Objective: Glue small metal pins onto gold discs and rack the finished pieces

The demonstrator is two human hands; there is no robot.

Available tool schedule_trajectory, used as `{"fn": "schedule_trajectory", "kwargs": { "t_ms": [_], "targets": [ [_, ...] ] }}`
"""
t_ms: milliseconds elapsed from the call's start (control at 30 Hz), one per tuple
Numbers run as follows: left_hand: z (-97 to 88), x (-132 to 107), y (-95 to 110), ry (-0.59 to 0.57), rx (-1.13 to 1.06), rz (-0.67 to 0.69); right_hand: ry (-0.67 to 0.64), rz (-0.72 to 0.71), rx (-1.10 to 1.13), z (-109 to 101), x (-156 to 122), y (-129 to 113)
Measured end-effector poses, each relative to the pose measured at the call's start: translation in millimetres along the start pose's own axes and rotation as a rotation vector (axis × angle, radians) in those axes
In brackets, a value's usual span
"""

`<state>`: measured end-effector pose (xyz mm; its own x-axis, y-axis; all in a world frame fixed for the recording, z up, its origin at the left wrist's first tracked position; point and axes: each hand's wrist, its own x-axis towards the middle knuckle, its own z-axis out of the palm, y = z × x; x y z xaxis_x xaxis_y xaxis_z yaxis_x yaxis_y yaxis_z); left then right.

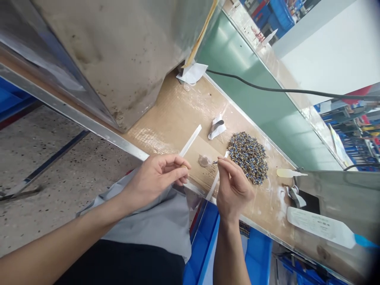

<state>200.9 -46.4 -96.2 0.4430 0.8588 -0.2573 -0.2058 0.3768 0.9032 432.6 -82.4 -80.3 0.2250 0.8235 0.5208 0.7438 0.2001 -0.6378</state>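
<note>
My left hand (166, 174) is closed in a pinch over the bench's front edge; whatever lies between its fingertips is too small to make out. My right hand (233, 186) pinches a small metal part (215, 162) with a dark tip, pointing left. Just left of that tip, a small round clear dish (204, 160) rests on a cardboard sheet (204, 146), with tiny brass-coloured bits (211, 171) scattered beside it. Beyond my right hand lies a heap of small blue and brass-coloured parts (247, 157).
White tape strips (190, 140) cross the bench (175, 114). A crumpled white piece (217, 127) lies behind the dish. To the right are a dropper bottle (286, 173) and a large white bottle (320, 225). A black cable (255, 85) hangs over the green panel; blue bins (258, 253) stand below.
</note>
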Motion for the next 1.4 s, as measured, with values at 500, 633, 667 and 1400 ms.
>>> {"fn": "schedule_trajectory", "kwargs": {
  "t_ms": [500,633,667,1400],
  "targets": [
    [2.2,-1.0,-3.4,0.024,-0.036,-0.01,-0.036,-0.09,-0.106,2.3,1.2,1.4],
    [1.0,-1.1,-3.7,0.02,-0.01,-0.012,-0.041,-0.115,-0.112,1.9,1.1,1.2],
    [0.5,-1.1,-4.1,0.019,-0.007,-0.012,-0.044,-0.12,-0.116,1.9,1.2,1.3],
    [1.0,-1.5,-6.4,0.001,-0.039,0.006,0.029,-0.093,-0.169,9.9,7.2,4.9]
  ]
}}
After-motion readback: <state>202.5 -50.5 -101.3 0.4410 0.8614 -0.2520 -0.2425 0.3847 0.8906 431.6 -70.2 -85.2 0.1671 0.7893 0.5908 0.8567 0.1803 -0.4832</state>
